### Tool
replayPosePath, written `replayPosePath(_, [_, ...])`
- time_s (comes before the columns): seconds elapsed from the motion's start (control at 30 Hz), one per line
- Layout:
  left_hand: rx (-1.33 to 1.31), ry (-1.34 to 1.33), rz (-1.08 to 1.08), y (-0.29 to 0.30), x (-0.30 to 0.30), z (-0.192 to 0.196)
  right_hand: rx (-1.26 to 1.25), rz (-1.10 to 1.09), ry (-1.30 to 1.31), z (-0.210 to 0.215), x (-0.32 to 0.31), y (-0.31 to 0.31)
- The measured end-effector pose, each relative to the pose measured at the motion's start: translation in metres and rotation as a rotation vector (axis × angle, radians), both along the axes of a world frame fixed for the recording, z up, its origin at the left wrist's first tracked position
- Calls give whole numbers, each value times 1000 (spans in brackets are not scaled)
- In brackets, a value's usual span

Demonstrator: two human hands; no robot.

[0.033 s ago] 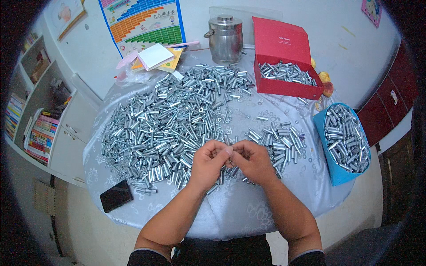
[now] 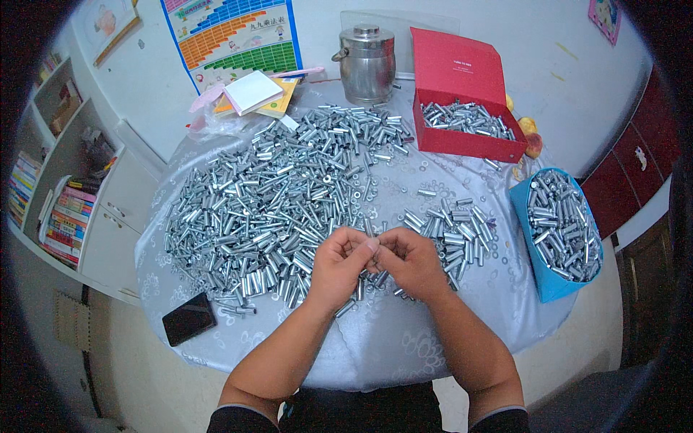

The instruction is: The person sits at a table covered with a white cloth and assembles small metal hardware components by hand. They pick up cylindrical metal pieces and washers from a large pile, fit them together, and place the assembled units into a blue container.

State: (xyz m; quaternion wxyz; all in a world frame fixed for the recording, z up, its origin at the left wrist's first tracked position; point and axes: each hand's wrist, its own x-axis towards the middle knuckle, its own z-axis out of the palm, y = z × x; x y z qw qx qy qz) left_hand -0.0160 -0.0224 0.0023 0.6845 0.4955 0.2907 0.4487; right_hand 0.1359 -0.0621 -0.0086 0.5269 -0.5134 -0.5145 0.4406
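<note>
Above the near middle of the table, my left hand [image 2: 341,261] and my right hand [image 2: 413,263] meet with their fingertips pinched together. Between them the end of a small silver metal part [image 2: 369,227] sticks up; the fingers hide most of it. To the left and behind spreads a big heap of silver metal sleeves and bolts [image 2: 267,198]. A smaller group of silver sleeves [image 2: 456,232] lies just beyond my right hand. Small metal washers [image 2: 372,189] are scattered between the two groups.
An open red box [image 2: 469,148] with metal parts stands at the back right. A blue container [image 2: 538,270], filled with more, is at the right edge. A steel canister [image 2: 367,68], notepads [image 2: 253,92] and a dark phone [image 2: 189,319] also rest on the silvery tablecloth [image 2: 393,353].
</note>
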Motion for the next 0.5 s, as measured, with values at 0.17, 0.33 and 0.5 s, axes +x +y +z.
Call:
replayPosePath(0.17, [-67,-29,-4,4,1,0,85,25,-9,1,0,0])
replayPosePath(0.33, [-2,128,-15,-1,3,5,183,-46,-158,5,1,-1])
replayPosePath(0.5, [-56,118,-47,2,-3,1,262,-166,-543,13,11,-3])
